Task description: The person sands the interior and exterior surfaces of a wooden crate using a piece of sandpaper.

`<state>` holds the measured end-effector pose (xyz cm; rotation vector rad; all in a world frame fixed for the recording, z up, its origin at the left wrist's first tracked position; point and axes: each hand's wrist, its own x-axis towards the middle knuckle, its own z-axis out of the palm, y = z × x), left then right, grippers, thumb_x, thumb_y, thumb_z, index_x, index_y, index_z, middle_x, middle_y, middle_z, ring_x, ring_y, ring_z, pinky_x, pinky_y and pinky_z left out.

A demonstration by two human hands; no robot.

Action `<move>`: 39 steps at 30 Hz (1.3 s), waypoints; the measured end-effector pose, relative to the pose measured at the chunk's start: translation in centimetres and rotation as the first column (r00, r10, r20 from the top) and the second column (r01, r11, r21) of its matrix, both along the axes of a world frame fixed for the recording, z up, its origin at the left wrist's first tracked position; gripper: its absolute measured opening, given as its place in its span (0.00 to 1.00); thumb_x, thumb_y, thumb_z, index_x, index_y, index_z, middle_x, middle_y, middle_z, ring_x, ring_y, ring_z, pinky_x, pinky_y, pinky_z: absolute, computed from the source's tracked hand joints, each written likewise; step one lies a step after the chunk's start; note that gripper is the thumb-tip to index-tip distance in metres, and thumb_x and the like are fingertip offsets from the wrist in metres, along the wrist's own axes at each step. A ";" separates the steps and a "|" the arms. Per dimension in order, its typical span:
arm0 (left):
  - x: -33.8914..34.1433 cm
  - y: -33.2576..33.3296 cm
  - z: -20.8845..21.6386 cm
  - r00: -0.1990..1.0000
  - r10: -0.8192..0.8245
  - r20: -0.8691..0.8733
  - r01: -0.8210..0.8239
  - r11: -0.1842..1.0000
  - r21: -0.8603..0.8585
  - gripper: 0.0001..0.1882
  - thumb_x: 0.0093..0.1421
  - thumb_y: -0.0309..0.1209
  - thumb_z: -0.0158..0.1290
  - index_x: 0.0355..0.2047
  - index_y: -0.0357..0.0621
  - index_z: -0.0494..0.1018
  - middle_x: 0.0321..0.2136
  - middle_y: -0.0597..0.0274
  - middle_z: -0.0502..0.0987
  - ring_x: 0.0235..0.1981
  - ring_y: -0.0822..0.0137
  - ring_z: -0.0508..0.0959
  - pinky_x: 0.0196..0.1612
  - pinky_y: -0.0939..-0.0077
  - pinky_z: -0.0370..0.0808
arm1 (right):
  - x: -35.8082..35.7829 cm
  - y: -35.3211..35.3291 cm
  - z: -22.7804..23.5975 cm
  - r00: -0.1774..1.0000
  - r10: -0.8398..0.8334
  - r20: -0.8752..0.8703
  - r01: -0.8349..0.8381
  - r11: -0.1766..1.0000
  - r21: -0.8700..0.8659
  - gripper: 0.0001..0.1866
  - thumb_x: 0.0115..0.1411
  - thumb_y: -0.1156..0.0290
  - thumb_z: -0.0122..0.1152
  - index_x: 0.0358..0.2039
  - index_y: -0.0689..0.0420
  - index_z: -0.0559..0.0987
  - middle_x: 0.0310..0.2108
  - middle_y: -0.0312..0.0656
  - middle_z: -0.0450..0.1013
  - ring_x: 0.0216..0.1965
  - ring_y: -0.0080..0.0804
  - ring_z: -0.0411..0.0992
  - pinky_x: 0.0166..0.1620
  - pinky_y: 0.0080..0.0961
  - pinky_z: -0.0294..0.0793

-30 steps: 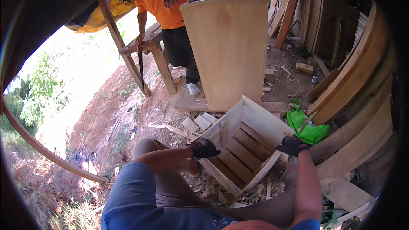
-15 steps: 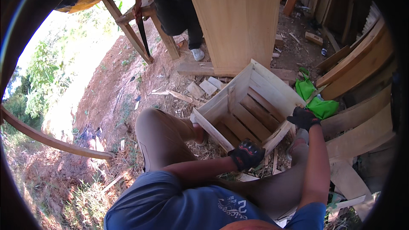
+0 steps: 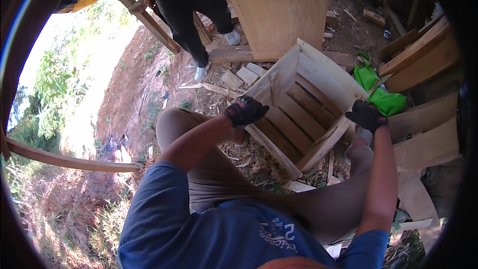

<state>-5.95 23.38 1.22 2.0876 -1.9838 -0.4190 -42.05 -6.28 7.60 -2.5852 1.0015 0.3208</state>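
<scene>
Wooden crate (image 3: 332, 82), open side up, rests on the littered ground (image 3: 269, 159) between the wearer's lower legs, between 12 and 1 o'clock from the torso. Clock directions are taken with 12 o'clock straight ahead of the wearer.

Orientation: the crate sits cornerwise, its corners facing roughly 12, 3, 6 and 9 o'clock. Its outline is near square under lens distortion, so a longer axis cannot be confirmed. The slats (image 3: 301, 115) inside run from between 10 and 11 o'clock to between 4 and 5.

Left hand (image 3: 245, 111), in a dark glove, is at the 9 o'clock corner; the body of the crate lies toward 3 o'clock from its fingers. These are curled inward; whether they grasp the rim or only lie over it cannot be told.

Right hand (image 3: 367, 115), likewise gloved, is at the 3 o'clock corner; the crate lies toward 9 o'clock from its fingers. These are bent; contact with the edge is not resolved. Neither hand is clearly the nearer.

Surroundings: a tall wooden panel (image 3: 284, 12) stands at 12 o'clock beyond the crate; a green bundle (image 3: 367, 77) lies between 2 and 3; pale offcuts (image 3: 247, 74) lie near 10; a co-worker (image 3: 186, 12) stands between 10 and 11.
</scene>
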 end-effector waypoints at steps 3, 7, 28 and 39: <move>2.2 -0.5 1.1 0.995 0.096 -0.030 -0.093 0.992 0.091 0.26 0.72 0.50 0.45 0.28 0.45 0.82 0.28 0.48 0.81 0.32 0.43 0.80 0.40 0.51 0.78 | 0.1 0.1 0.1 1.000 -0.019 -0.001 0.019 1.000 0.009 0.28 0.57 0.45 0.66 0.43 0.59 0.80 0.45 0.56 0.80 0.50 0.53 0.78 0.53 0.46 0.76; 1.0 -0.4 0.6 0.997 0.079 0.004 -0.079 0.993 0.090 0.27 0.72 0.51 0.44 0.30 0.46 0.83 0.30 0.47 0.82 0.34 0.42 0.81 0.42 0.52 0.78 | 0.5 0.4 0.5 0.998 -0.033 -0.045 0.034 0.999 0.017 0.29 0.57 0.46 0.66 0.45 0.60 0.79 0.46 0.56 0.79 0.51 0.53 0.77 0.54 0.46 0.75; -0.2 -0.7 5.9 0.686 0.722 -0.091 -0.716 0.692 0.089 0.37 0.71 0.61 0.35 0.37 0.43 0.83 0.38 0.42 0.83 0.45 0.40 0.82 0.52 0.48 0.76 | 2.2 -0.5 -0.5 0.984 -0.010 -0.175 0.002 0.999 -0.046 0.34 0.57 0.44 0.65 0.49 0.64 0.79 0.48 0.61 0.78 0.52 0.58 0.76 0.55 0.48 0.75; 10.6 1.1 -7.7 0.263 0.732 -0.629 -0.812 0.520 0.266 0.29 0.66 0.55 0.52 0.38 0.37 0.82 0.33 0.50 0.81 0.36 0.56 0.77 0.41 0.57 0.73 | 3.1 -0.4 -0.5 0.982 -0.047 -0.183 0.031 0.995 -0.092 0.35 0.57 0.43 0.64 0.52 0.63 0.78 0.51 0.61 0.77 0.54 0.58 0.75 0.57 0.48 0.74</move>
